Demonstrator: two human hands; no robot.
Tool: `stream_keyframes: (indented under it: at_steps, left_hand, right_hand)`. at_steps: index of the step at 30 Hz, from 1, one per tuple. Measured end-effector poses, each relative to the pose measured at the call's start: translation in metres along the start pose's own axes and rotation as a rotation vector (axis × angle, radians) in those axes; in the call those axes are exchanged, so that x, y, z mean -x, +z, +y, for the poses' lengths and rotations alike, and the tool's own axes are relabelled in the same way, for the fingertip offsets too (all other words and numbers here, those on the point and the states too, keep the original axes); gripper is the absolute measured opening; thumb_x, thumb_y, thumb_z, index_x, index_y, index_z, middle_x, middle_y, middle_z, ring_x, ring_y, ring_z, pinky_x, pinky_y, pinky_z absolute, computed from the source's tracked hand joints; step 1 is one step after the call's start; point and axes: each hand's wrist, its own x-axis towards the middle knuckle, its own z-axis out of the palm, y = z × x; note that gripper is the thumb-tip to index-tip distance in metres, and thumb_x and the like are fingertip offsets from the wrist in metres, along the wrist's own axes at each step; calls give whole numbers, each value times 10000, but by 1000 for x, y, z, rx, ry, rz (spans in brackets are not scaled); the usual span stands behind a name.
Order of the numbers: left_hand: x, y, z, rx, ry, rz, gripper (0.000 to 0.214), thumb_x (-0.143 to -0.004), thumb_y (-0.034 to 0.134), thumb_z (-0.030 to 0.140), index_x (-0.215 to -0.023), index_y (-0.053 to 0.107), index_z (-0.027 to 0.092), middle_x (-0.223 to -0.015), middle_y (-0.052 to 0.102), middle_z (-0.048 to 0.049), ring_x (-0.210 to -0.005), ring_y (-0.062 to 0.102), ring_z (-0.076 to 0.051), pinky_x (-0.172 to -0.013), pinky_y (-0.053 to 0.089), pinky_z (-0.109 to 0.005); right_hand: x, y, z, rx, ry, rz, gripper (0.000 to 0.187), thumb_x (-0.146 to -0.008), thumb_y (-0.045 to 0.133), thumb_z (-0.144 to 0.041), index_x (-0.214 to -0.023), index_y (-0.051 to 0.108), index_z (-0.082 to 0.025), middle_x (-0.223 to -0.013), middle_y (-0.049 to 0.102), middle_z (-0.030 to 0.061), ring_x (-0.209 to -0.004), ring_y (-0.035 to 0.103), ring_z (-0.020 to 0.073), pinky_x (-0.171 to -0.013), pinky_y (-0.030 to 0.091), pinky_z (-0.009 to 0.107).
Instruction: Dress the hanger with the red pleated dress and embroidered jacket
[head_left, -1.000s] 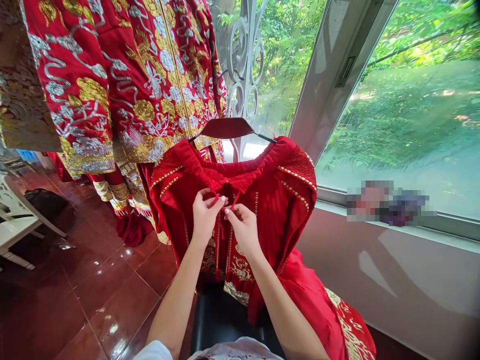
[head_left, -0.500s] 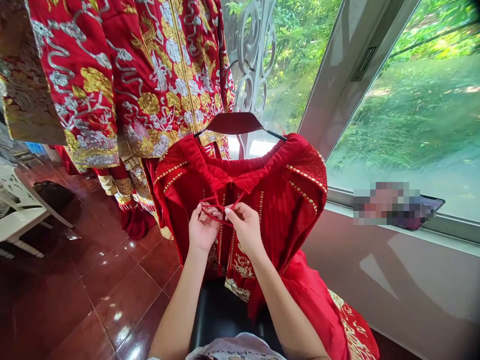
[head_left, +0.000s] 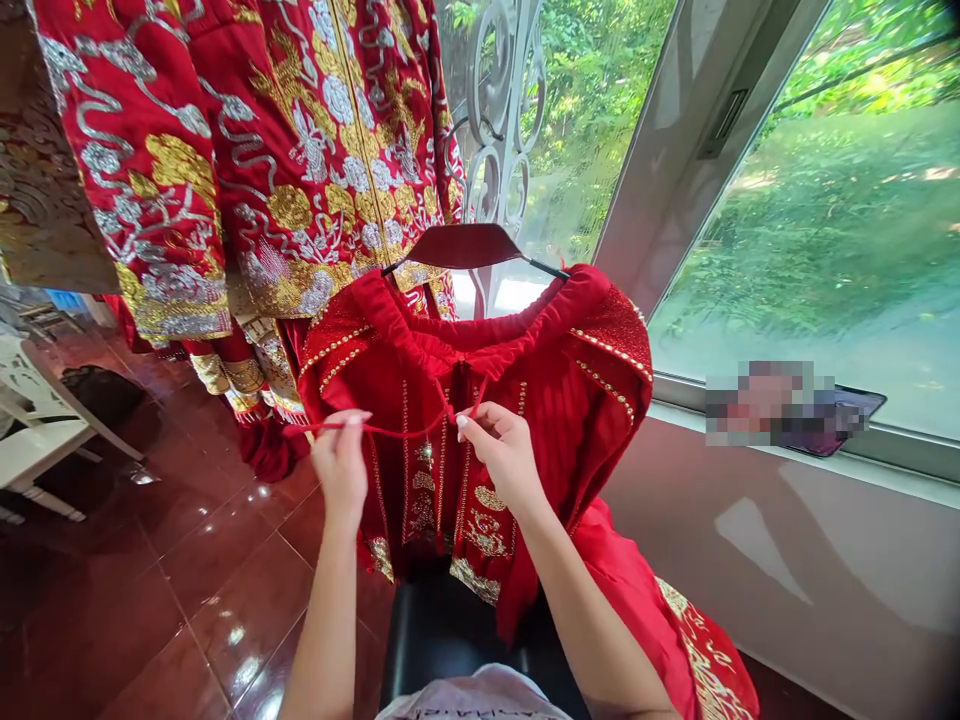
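Note:
In front of me a red garment (head_left: 577, 420) with gold beading and embroidery hangs on a dark hanger (head_left: 469, 246). A thin red drawstring (head_left: 397, 432) comes from its gathered neckline. My left hand (head_left: 341, 465), fingers pinched, holds the string out to the left of the garment's middle. My right hand (head_left: 499, 445) pinches at the string near the front opening, where a small knot or loop (head_left: 448, 412) shows just under the neckline. A small pendant (head_left: 426, 455) hangs below the string.
Red jackets (head_left: 300, 150) with gold and silver embroidery hang at the upper left. A black seat (head_left: 442, 640) is below the garment. A phone (head_left: 832, 420) lies on the window sill at the right, and a white chair (head_left: 45, 430) stands at the left.
My left hand has moved left and away from my right hand, drawing the string out straight. My right hand stays near the neckline. A pendant now shows between them.

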Motion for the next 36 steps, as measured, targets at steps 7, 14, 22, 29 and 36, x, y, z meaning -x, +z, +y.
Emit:
stream_keyframes:
  at_steps: [7, 14, 22, 29, 36]
  left_hand:
    - [6, 68, 43, 127, -22, -852, 448, -845, 478, 546, -920, 659, 144, -908, 682, -85, -847, 619, -196, -795, 475, -313]
    - [-38, 58, 76, -212, 191, -967, 428, -789, 603, 490, -537, 550, 148, -489, 378, 50, -473, 292, -68, -475, 232, -235]
    - [-138, 20, 105, -449, 492, -497, 383, -766, 573, 441, -492, 525, 177, -450, 346, 39, -461, 293, -93, -499, 231, -270]
    - [-95, 43, 89, -986, 832, -276, 282, -873, 453, 387, -793, 616, 171, -751, 612, -81, -679, 529, -205, -575, 269, -297]
    - [-57, 83, 72, -958, 948, -496, 299, -888, 501, 440, -880, 594, 157, -872, 614, -141, -846, 565, -274, -685, 370, -341]
  right_hand:
    - [-4, -1, -5, 88, -76, -89, 240, -738, 648, -404, -718, 602, -170, -622, 592, -3, -537, 473, 101, -517, 371, 235]
    - [-26, -38, -49, 610, -302, -171, 241, -821, 585, -372, -780, 678, -153, -650, 615, 18, -565, 472, 113, -529, 347, 251]
    - [-91, -107, -113, 826, -502, 2, 166, -815, 601, -297, -797, 697, -163, -442, 353, -66, -446, 255, 74, -502, 218, 260]
    - [-87, -70, -95, 1429, -658, 191, 175, -832, 499, -158, -779, 665, -169, -754, 618, 90, -720, 502, 210, -625, 307, 320]
    - [-84, -30, -65, 1589, -843, 113, 305, -849, 352, -31, -879, 635, -142, -903, 603, 146, -791, 461, 231, -674, 339, 351]
